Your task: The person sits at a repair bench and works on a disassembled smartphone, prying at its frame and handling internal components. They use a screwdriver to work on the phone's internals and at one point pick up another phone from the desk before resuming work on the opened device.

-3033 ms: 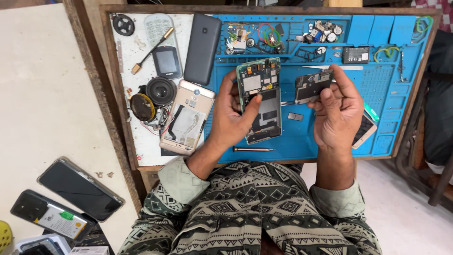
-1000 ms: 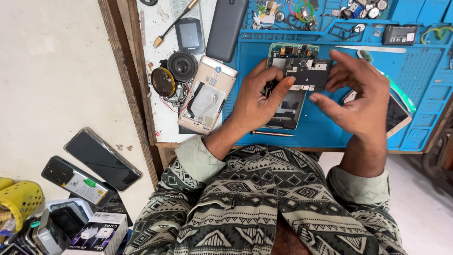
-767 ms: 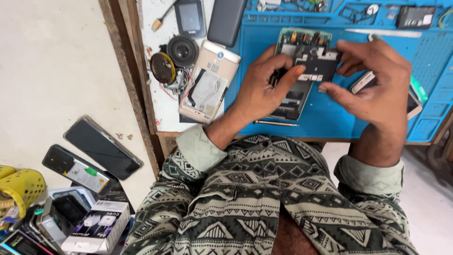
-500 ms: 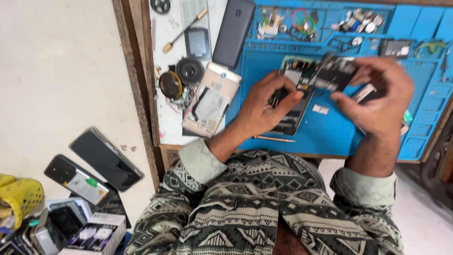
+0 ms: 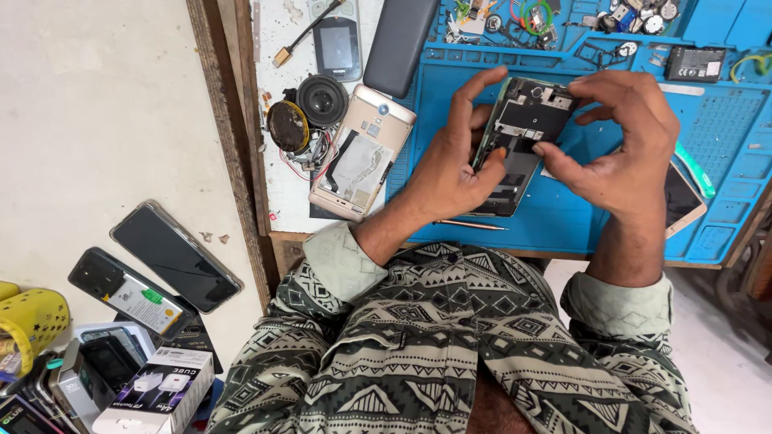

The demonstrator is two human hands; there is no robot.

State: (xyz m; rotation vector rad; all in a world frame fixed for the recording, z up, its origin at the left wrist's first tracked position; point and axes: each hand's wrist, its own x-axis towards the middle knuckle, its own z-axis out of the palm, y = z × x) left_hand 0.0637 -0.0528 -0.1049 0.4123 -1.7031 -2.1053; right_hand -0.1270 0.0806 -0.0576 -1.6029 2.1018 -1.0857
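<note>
Opened phone (image 5: 515,145) is held above the blue mat (image 5: 611,217), gripped at its side by the left hand (image 5: 450,169). Its black inner cover (image 5: 535,120) is pinched by the right hand (image 5: 623,149); cover looks unseated, no screws seen fitted.

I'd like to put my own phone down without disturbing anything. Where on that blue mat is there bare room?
The blue mat is bare at its right side, between the small black battery above and the gold phone below. A thin strip lies free along the near edge by the metal rod. The top trays and the centre, under both hands, are crowded.
</note>
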